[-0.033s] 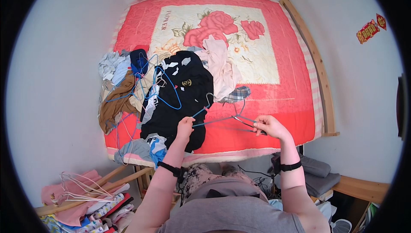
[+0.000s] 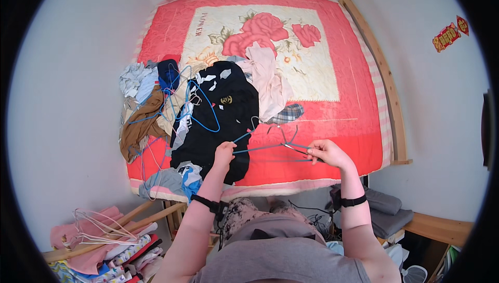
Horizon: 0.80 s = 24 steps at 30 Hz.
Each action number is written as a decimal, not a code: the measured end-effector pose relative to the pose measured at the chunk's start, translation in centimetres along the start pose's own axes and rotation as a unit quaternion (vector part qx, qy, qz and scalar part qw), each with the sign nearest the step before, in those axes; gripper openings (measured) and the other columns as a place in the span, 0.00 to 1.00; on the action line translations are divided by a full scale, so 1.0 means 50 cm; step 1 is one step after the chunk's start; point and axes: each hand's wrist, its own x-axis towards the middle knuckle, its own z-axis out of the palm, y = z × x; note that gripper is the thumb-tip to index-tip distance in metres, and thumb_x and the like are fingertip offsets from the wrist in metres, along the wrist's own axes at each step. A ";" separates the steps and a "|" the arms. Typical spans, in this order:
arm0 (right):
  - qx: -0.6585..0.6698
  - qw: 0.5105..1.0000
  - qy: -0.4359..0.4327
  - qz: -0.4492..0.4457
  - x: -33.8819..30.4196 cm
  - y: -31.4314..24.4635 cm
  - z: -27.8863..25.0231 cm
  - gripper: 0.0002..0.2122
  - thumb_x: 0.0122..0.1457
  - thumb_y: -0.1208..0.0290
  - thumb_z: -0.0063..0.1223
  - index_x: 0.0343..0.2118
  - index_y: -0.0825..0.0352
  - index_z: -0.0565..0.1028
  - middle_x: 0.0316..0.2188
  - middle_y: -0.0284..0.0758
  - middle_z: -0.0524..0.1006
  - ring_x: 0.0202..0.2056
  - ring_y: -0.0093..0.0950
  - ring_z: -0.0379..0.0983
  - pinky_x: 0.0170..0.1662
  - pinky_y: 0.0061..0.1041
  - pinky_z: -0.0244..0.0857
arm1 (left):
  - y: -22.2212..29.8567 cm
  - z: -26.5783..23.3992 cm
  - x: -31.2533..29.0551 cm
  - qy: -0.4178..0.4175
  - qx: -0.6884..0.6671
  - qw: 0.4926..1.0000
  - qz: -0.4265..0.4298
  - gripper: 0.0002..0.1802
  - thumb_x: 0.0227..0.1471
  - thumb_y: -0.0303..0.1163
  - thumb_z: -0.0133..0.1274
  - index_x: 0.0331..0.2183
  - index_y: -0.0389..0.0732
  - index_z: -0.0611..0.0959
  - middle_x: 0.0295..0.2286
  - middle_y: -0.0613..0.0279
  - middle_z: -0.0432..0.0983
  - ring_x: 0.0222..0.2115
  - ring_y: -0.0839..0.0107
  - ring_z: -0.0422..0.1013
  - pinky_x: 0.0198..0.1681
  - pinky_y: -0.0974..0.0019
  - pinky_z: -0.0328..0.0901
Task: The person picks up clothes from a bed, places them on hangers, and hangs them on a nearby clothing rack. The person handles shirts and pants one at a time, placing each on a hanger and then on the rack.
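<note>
hanger step: i judge that the person is sorting or separating some thin hangers (image 2: pixel 260 149); by the hooks, there are at least two.
next move: it probably calls for a steady hold at both sides, so the hooks do not catch each other.
left hand (image 2: pixel 224 155): over the near part of the black garment (image 2: pixel 236 119); its fingers are curled closely around the left end of the hangers.
right hand (image 2: pixel 328 154): to the right of the black garment; thumb and fingers pinch the right end.
hanger place: stretched between both hands, touching the fingers, from over the black garment to its right.
</note>
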 end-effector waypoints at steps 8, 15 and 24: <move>-0.060 0.998 0.017 -0.007 -0.018 -0.025 0.026 0.08 0.57 0.70 0.55 0.33 0.71 0.78 0.23 0.29 0.77 0.23 0.17 0.70 0.29 0.21 0.66 | 0.024 0.056 -0.046 -0.078 0.167 0.941 0.284 0.12 0.57 0.34 0.49 0.33 0.36 0.82 0.16 0.69 0.68 0.18 0.82 0.64 0.22 0.74 0.59; -0.179 0.974 0.092 -0.107 -0.005 -0.006 0.043 0.07 0.52 0.71 0.61 0.28 0.71 0.80 0.21 0.37 0.79 0.23 0.21 0.73 0.29 0.24 0.66 | 0.060 0.050 -0.060 -0.076 0.373 0.890 0.250 0.13 0.53 0.38 0.51 0.31 0.39 0.83 0.22 0.54 0.76 0.23 0.65 0.73 0.27 0.63 0.65; -0.308 0.895 0.313 -0.078 -0.001 0.043 0.018 0.09 0.55 0.67 0.56 0.27 0.69 0.77 0.20 0.43 0.76 0.25 0.39 0.75 0.30 0.34 0.67 | -0.003 -0.003 -0.029 0.110 0.325 0.913 0.220 0.13 0.56 0.37 0.48 0.29 0.38 0.79 0.20 0.53 0.78 0.25 0.56 0.76 0.31 0.56 0.68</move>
